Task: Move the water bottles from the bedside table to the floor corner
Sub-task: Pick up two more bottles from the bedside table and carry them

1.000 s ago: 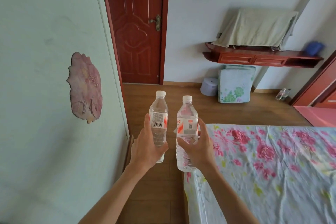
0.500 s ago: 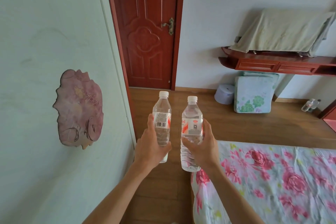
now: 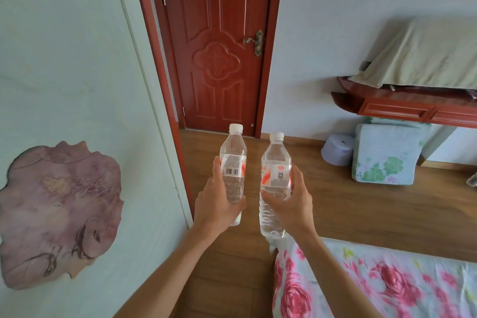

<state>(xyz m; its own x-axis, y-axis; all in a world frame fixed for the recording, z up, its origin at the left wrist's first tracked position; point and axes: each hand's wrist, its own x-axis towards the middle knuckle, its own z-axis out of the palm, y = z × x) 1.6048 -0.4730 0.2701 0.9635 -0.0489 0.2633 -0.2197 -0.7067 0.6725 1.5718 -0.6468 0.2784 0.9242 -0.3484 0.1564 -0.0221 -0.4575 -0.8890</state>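
Head view. Your left hand [image 3: 219, 206] grips the left bottle [image 3: 233, 162] round its lower half, thumb across the label. Your right hand [image 3: 289, 204] grips the right bottle [image 3: 276, 162] the same way at the label. Both bottles are upright, capped and close together without touching, held out over the floor [image 3: 348, 209] just past the bed [image 3: 387, 284].

Progress, as judged: the pick-up is done, since both bottles are off the surface and in carry. The walk to the corner and the set-down remain. The bedside surface is out of view, so you cannot confirm from here whether more bottles wait on it.

Room: brown wood-plank floor. A closed red door [image 3: 216, 46] stands ahead, with a pale wall and a pink wall decal [image 3: 56, 214] on your left. On the right, a red wall shelf [image 3: 402, 108] carries something under a cloth [image 3: 426, 54]. Below it a floral cushion [image 3: 387, 155] leans beside a lavender tub [image 3: 338, 148]. The bed has a rose-print sheet. A clear object at the far right edge is cut off and cannot be identified.
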